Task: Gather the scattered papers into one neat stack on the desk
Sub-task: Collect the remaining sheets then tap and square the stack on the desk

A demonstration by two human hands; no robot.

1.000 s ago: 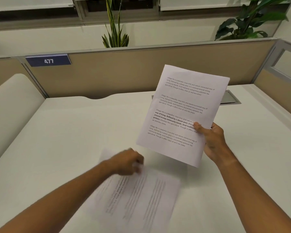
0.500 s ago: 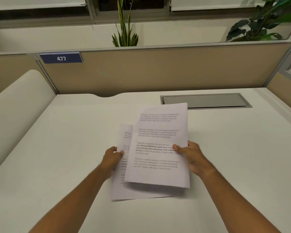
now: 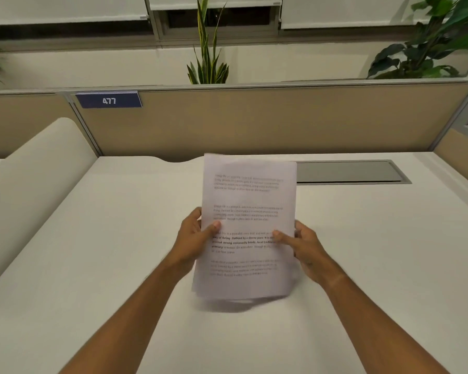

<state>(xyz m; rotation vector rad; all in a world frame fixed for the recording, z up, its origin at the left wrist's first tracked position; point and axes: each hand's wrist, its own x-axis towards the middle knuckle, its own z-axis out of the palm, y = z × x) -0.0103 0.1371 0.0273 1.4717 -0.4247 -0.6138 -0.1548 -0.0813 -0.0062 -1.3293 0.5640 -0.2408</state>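
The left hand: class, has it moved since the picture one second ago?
Yes. The left hand has risen off the desk and gone away from the person, toward the partition, and now grips the left edge of the papers.

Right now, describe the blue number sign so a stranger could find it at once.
Start at the tan partition behind the white desk. Follow its top edge leftward to the blue number sign, the only dark plate there, reading 477 in white.

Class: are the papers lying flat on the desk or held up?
Held up: both hands grip the papers by their sides; a shadow falls on the desk below.
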